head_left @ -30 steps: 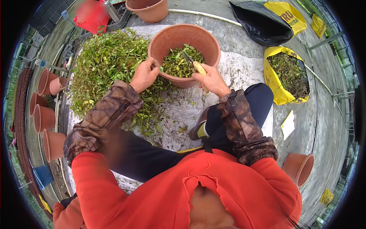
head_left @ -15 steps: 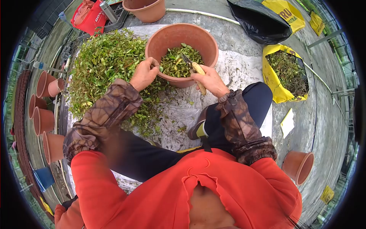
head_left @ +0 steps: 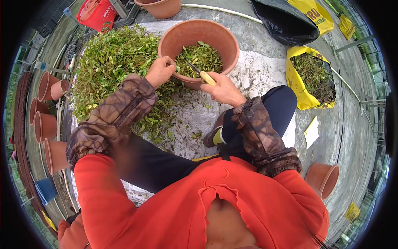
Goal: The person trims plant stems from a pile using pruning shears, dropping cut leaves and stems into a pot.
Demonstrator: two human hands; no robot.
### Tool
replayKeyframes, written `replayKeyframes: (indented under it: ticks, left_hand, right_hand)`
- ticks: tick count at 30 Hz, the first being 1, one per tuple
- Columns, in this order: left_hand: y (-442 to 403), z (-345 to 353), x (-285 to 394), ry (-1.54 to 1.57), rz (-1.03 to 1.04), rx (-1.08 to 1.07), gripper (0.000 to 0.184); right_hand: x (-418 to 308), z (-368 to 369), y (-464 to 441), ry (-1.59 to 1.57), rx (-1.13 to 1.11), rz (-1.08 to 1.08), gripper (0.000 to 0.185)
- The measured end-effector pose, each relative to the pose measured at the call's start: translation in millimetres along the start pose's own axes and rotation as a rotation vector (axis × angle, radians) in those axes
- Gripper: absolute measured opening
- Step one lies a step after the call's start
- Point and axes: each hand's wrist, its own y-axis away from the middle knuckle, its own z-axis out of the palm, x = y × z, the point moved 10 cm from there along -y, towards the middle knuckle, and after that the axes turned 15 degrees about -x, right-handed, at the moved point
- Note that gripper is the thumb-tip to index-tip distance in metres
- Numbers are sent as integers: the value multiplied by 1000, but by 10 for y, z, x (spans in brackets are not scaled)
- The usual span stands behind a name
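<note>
My right hand (head_left: 224, 89) is wrapped round pruning shears (head_left: 206, 77) with pale yellow handles. Their dark blades point up and left, over the near rim of a large terracotta-coloured pot (head_left: 230, 45). Cut leafy pieces (head_left: 203, 56) lie inside that pot. At the pot's left rim, my left hand (head_left: 161, 71) is closed in a pinch; what its fingertips hold is too small to make out. A big heap of leafy green stems (head_left: 112, 66) spreads beside and beneath my left forearm.
Right of the pot stands a yellow bag (head_left: 293, 81) of dry plant matter, with a black bag (head_left: 282, 25) behind it. Several pots (head_left: 45, 126) line the left side. A red bucket (head_left: 97, 18) is at the back left; another pot (head_left: 322, 180) lies at right.
The shears have shifted slightly left and down, with their blades turned further left. My left hand has moved up a little, and the view has shifted slightly.
</note>
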Motion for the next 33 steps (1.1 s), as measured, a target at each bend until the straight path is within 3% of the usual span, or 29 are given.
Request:
replayKeyframes:
  ticks: [4, 14, 17, 21, 26, 33]
  left_hand:
    - [-17, 69, 23, -70, -72, -35, 15]
    - [-45, 58, 91, -49, 34, -13, 14]
    - [-45, 101, 84, -23, 16, -47, 14]
    - [-43, 116, -28, 230, -88, -66, 13]
    - [-80, 76, -81, 507, -58, -29, 20]
    - [-36, 68, 88, 434, -18, 31, 30]
  right_hand:
    - [-8, -17, -28, -58, 45, 29, 41]
    - [-56, -2, 35, 2, 56, 19, 38]
    - [-101, -7, 102, -148, 66, 94, 38]
    - [-113, -169, 79, 3, 249, -44, 36]
    - [-319, 16, 193, -115, 63, -46, 33]
    - [-369, 97, 144, -12, 39, -64, 32]
